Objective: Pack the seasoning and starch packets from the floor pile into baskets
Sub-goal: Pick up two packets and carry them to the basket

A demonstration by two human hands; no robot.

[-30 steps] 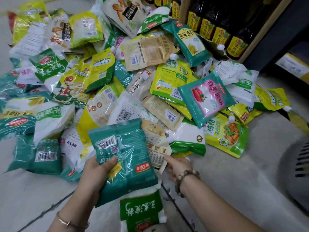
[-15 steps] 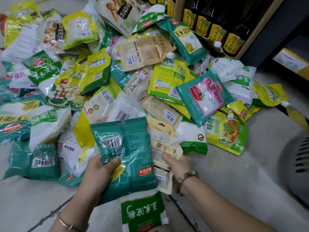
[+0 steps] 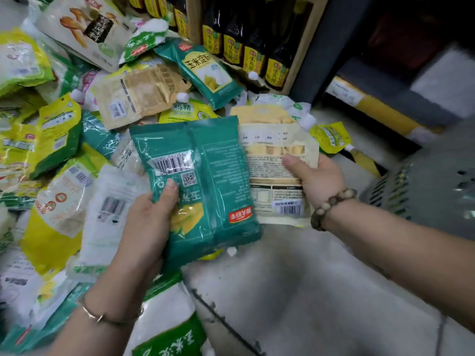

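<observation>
Now that the right hand (image 3: 318, 178) has raised and clasps the beige packet (image 3: 272, 155), with the left hand (image 3: 146, 219) clasping the green packet (image 3: 205, 181), both can go into the nearby basket (image 3: 424, 181).

Bare floor (image 3: 295, 291) lies open in the near middle and near right, between the two forearms, and narrows to a strip running far-right. The slotted wall of a grey basket (image 3: 424, 181) bounds that strip on the right, and a yellow spouted pouch (image 3: 330, 137) lies at its far end. The pile of packets (image 3: 64, 150) covers the whole left and far middle, overlapping so no floor shows. Behind it a wooden shelf frame (image 3: 305, 44) with dark bottles (image 3: 246, 47) closes the far side. In the middle, the green starch packet (image 3: 205, 181) gripped by the left hand (image 3: 146, 222) and the beige packet (image 3: 275, 155) held by the right hand (image 3: 318, 176) sit side by side over the pile's near-right edge. A white-and-green packet (image 3: 167, 330) lies at the near edge.
</observation>
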